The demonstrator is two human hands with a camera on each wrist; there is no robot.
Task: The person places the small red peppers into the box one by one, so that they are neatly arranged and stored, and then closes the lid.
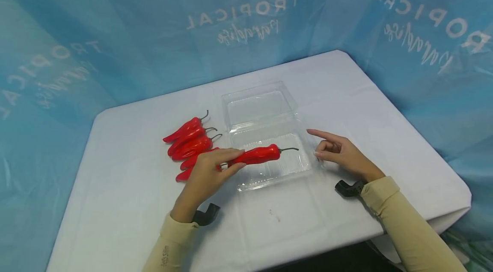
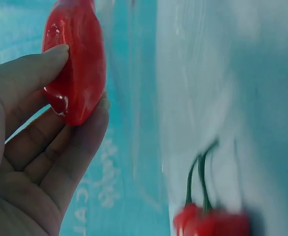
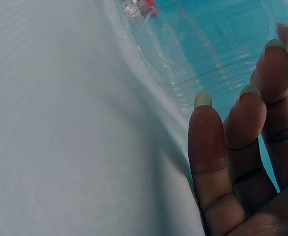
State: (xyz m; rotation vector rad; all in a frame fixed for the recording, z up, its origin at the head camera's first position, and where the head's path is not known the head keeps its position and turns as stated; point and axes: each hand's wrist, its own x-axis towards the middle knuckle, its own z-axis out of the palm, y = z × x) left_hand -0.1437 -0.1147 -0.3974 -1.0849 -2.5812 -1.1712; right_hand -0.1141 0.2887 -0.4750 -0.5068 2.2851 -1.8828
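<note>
On the left of the white table [image 1: 115, 186], red peppers [image 1: 192, 137] lie side by side, most of their green stems pointing right, the nearest ones partly hidden by the left hand [image 1: 209, 171]. That hand pinches another pepper [image 1: 258, 155] between thumb and fingers near its pointed end, holding it over the clear container [image 1: 277, 172], its stem also pointing right. The container stands open, its lid [image 1: 256, 104] spread out at the far side. Just beside its right edge is the right hand [image 1: 343, 154], forefinger extended and other fingers loosely bent, pinching nothing; whether it touches the container, I cannot tell
</note>
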